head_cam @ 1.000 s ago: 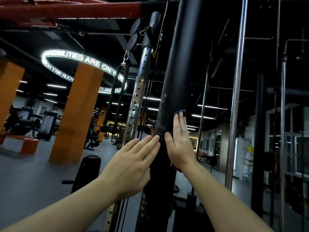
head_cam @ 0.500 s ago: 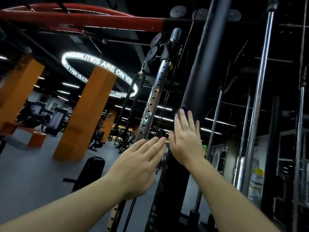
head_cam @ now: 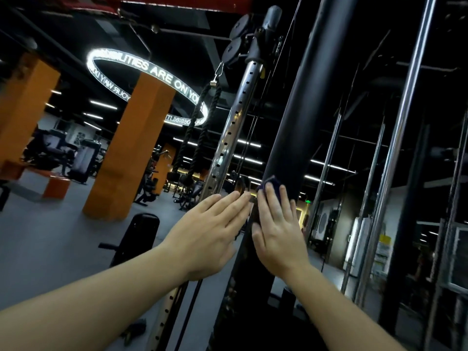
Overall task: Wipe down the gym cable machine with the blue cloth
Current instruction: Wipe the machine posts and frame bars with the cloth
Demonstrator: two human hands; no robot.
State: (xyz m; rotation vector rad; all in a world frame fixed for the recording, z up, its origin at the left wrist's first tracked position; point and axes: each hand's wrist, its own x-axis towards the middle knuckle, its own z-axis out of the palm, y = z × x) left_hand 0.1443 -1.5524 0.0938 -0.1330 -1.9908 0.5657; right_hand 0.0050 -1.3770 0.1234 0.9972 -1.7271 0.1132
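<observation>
The flat right hand [head_cam: 277,229] is pinning the blue cloth [head_cam: 272,184] to the black upright [head_cam: 304,110]; the flat left hand [head_cam: 210,229] is bracing, empty. Ungripped, the cloth may be working loose.

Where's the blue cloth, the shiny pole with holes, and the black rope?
blue cloth [head_cam: 271,183]: head view, its exposed upper corner.
shiny pole with holes [head_cam: 230,138]: head view, middle of the shaft.
black rope [head_cam: 211,110]: head view, upper part of one strand.
</observation>
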